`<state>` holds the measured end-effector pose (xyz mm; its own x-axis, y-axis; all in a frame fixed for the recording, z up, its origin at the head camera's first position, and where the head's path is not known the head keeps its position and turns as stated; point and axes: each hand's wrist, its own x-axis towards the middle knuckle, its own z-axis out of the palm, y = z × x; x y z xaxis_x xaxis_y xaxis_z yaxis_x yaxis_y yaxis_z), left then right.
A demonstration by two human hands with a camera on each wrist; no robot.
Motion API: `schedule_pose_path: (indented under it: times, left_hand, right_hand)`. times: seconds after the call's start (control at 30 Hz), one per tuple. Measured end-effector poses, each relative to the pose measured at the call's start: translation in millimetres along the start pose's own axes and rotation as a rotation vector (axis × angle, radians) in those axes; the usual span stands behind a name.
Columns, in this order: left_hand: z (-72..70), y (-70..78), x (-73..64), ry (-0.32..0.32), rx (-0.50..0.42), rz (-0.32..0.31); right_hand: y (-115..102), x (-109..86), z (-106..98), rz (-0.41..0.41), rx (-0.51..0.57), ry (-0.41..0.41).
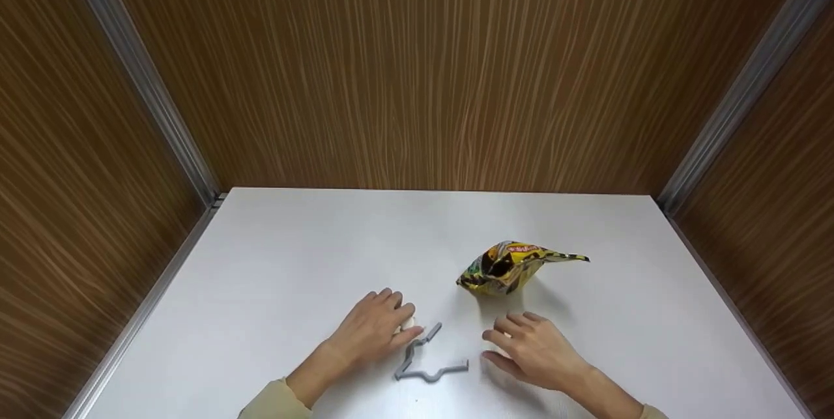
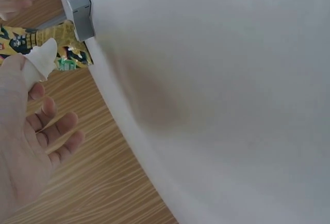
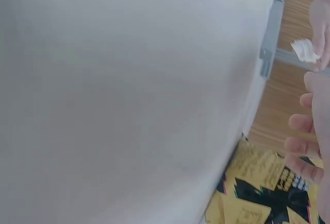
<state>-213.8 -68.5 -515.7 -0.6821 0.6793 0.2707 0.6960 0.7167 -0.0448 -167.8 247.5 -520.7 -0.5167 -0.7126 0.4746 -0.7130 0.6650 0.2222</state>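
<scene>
My left hand (image 1: 373,326) pinches a small white object (image 2: 42,59) between thumb and forefinger. This object has a pale stem and a flared, ragged end, and its kind cannot be told; in the head view the fingers mostly cover it. Just right of that hand a bent grey strip (image 1: 431,376) with angled corners and a curved notch lies on the white table. On the strip's other side, my right hand (image 1: 537,352) is held low over the table, fingers loosely bent and holding nothing. Beyond the right hand is a crinkled yellow-and-black packet (image 1: 502,269).
The white table (image 1: 313,230) is bounded by wood-grain panels (image 1: 423,67) at the back and both sides. Metal posts (image 1: 146,73) stand in the back corners.
</scene>
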Motion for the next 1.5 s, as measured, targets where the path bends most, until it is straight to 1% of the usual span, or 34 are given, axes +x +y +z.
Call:
schedule_pose_path:
  times: [0.13,0.37,0.5,0.6,0.77,1.03,1.3,1.5]
  left_hand:
    - [-0.1,0.2,0.9,-0.003,-0.001,0.001]
    - [-1.5,-2.1,1.9,0.027,-0.023,-0.006]
    - [-4.2,-2.8,3.6,0.033,-0.040,-0.008]
    - [-6.8,-3.2,5.0,0.026,-0.052,-0.014]
    - [-9.6,-5.1,5.9,0.019,-0.046,-0.031]
    - [-10.6,-4.8,7.4,0.005,-0.044,-0.032]
    - [-11.0,-2.0,8.0,0.016,-0.066,-0.030]
    - [-12.4,-1.8,11.2,0.036,-0.046,-0.025]
  right_hand:
    - [7,-0.5,-10,0.025,-0.011,0.051]
    - [14,-2.2,-22,0.037,-0.009,0.116]
    - [22,-1.9,-30,0.031,-0.006,0.183]
    - [30,-0.2,-37,0.054,-0.018,0.223]
    - [42,2.9,-50,0.104,-0.049,0.224]
    - [62,5.3,-61,0.077,-0.120,0.269]
    - [83,10.6,-62,0.066,-0.159,0.264]
    - [97,15.3,-57,0.069,-0.177,0.255]
